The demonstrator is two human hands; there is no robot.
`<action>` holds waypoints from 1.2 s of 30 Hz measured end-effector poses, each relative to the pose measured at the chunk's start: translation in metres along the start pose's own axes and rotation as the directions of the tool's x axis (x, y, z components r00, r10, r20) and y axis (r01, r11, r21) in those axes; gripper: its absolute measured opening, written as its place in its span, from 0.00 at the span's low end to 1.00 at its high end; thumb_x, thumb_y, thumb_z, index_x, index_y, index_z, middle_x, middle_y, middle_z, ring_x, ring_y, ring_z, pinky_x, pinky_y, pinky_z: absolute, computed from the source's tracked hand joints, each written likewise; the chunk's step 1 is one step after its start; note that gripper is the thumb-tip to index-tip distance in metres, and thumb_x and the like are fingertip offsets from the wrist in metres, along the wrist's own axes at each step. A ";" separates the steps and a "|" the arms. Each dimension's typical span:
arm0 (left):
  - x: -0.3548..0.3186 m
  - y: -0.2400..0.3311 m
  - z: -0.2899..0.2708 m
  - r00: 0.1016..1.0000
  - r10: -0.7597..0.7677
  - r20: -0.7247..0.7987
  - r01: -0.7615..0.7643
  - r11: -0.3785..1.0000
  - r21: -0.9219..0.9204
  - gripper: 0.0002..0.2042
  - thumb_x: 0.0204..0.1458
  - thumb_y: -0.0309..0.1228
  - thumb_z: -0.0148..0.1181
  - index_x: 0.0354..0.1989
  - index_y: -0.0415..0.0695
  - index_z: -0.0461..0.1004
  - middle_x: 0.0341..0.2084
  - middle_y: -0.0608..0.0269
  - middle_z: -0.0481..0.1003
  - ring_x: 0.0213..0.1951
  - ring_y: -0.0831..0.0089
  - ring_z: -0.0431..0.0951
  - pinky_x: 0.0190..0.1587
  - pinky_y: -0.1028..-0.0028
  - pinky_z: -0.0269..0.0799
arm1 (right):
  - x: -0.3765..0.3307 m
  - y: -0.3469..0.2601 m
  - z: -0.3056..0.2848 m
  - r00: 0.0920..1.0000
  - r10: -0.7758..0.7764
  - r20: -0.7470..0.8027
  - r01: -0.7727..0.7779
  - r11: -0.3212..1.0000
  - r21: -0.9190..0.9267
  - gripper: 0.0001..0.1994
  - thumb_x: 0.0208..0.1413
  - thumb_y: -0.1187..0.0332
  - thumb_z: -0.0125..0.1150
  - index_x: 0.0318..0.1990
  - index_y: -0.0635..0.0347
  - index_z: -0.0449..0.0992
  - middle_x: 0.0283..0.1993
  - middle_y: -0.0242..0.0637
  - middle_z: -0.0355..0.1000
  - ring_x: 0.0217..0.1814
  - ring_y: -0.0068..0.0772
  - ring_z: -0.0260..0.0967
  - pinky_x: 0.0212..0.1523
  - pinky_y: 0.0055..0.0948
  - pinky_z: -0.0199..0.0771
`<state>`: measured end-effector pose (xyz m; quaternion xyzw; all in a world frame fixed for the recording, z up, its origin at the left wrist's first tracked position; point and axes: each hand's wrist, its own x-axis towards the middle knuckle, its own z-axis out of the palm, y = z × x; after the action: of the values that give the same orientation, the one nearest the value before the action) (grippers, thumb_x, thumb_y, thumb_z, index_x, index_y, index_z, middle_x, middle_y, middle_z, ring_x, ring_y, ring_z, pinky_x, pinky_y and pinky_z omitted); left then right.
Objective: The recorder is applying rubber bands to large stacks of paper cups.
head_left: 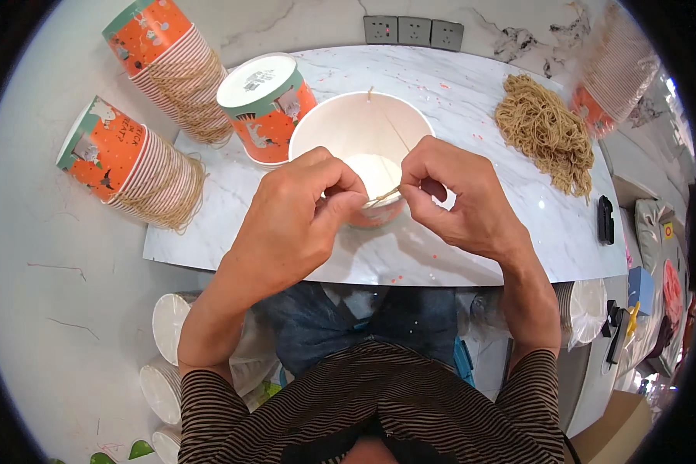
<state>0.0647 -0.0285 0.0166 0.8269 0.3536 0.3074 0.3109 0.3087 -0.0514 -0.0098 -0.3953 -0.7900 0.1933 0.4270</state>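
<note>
A white-lined paper bucket point(336, 127) stands with its mouth up at the table's front middle. Above its near rim, my left hand point(290, 213) pinches a thin tan string point(384, 196) between thumb and forefinger. My right hand point(464, 197) is closed on the same string a little to the right. From the bucket's far rim, where a short tuft of string sticks out, a strand crosses the opening toward my right hand. The hands hide part of the bucket's near outer wall.
Left of the bucket stands an orange and green bucket point(264, 127) with a round white top. Two stacks of nested buckets point(104, 151) with strings hanging lie farther left. A tan string pile point(541, 127) and a small black object point(605, 220) are at the right.
</note>
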 end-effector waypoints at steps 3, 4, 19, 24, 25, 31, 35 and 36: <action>0.001 -0.004 -0.002 1.000 -0.001 0.017 0.002 0.999 -0.033 0.03 0.63 0.23 0.60 0.37 0.38 0.75 0.33 0.67 0.73 0.32 0.79 0.72 0.35 0.78 0.70 | 0.001 0.005 -0.003 0.996 -0.085 0.000 0.084 0.991 -0.103 0.06 0.50 0.81 0.64 0.35 0.63 0.75 0.33 0.35 0.71 0.31 0.30 0.70 0.31 0.29 0.71; 0.001 -0.004 -0.003 0.998 -0.042 0.039 0.046 0.994 -0.095 0.04 0.64 0.23 0.58 0.36 0.38 0.72 0.34 0.66 0.71 0.32 0.79 0.71 0.35 0.78 0.70 | 0.002 0.005 -0.004 0.997 -0.083 -0.003 0.082 0.991 -0.103 0.06 0.50 0.81 0.64 0.35 0.63 0.75 0.33 0.35 0.71 0.31 0.30 0.70 0.31 0.29 0.71; 0.004 0.000 0.010 0.997 0.051 -0.058 -0.051 0.999 0.009 0.09 0.58 0.25 0.67 0.45 0.40 0.79 0.28 0.70 0.73 0.28 0.81 0.69 0.31 0.78 0.66 | 0.001 0.023 -0.020 0.967 0.212 0.138 -0.247 0.908 0.339 0.06 0.65 0.77 0.60 0.47 0.66 0.76 0.42 0.30 0.74 0.41 0.20 0.71 0.45 0.24 0.75; 0.006 0.004 0.023 0.996 0.074 -0.048 -0.060 0.965 0.254 0.09 0.51 0.25 0.72 0.40 0.43 0.83 0.31 0.63 0.77 0.30 0.74 0.75 0.32 0.74 0.70 | -0.003 0.024 -0.020 0.982 0.139 0.129 -0.175 0.925 0.337 0.08 0.60 0.78 0.64 0.46 0.65 0.77 0.39 0.28 0.73 0.38 0.18 0.69 0.41 0.24 0.73; 0.006 0.004 0.024 0.998 0.049 -0.036 -0.038 0.961 0.274 0.07 0.50 0.25 0.73 0.37 0.43 0.83 0.32 0.61 0.77 0.32 0.71 0.77 0.34 0.72 0.72 | -0.003 0.025 -0.021 0.986 0.099 0.133 -0.136 0.944 0.301 0.10 0.59 0.78 0.66 0.47 0.65 0.77 0.37 0.28 0.73 0.37 0.18 0.68 0.39 0.24 0.72; 0.012 0.006 0.017 0.872 0.480 -0.099 -0.370 0.777 0.509 0.07 0.46 0.22 0.73 0.34 0.44 0.81 0.42 0.59 0.80 0.44 0.63 0.81 0.47 0.61 0.77 | -0.005 0.036 -0.040 0.994 -0.107 -0.012 0.106 0.992 -0.071 0.17 0.46 0.73 0.80 0.40 0.60 0.76 0.33 0.33 0.71 0.32 0.28 0.67 0.34 0.26 0.70; 0.010 -0.016 0.016 0.870 0.492 -0.018 -0.441 0.795 0.416 0.07 0.48 0.22 0.71 0.34 0.42 0.80 0.40 0.58 0.81 0.43 0.60 0.82 0.51 0.56 0.78 | -0.021 0.063 -0.055 0.982 -0.155 -0.104 0.133 0.972 -0.191 0.23 0.41 0.62 0.85 0.35 0.60 0.72 0.33 0.33 0.70 0.32 0.30 0.65 0.35 0.30 0.69; 0.011 -0.027 0.016 0.867 0.498 -0.021 -0.444 0.790 0.422 0.07 0.49 0.23 0.72 0.35 0.42 0.79 0.38 0.58 0.81 0.41 0.59 0.82 0.53 0.54 0.78 | -0.022 0.069 -0.056 0.975 -0.193 -0.108 0.166 0.962 -0.218 0.26 0.39 0.58 0.86 0.34 0.59 0.71 0.33 0.33 0.70 0.33 0.31 0.65 0.35 0.30 0.70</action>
<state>0.0719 -0.0094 -0.0092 0.9126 0.2111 0.3493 0.0231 0.3937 -0.0286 -0.0346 -0.3758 -0.8094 0.0443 0.4491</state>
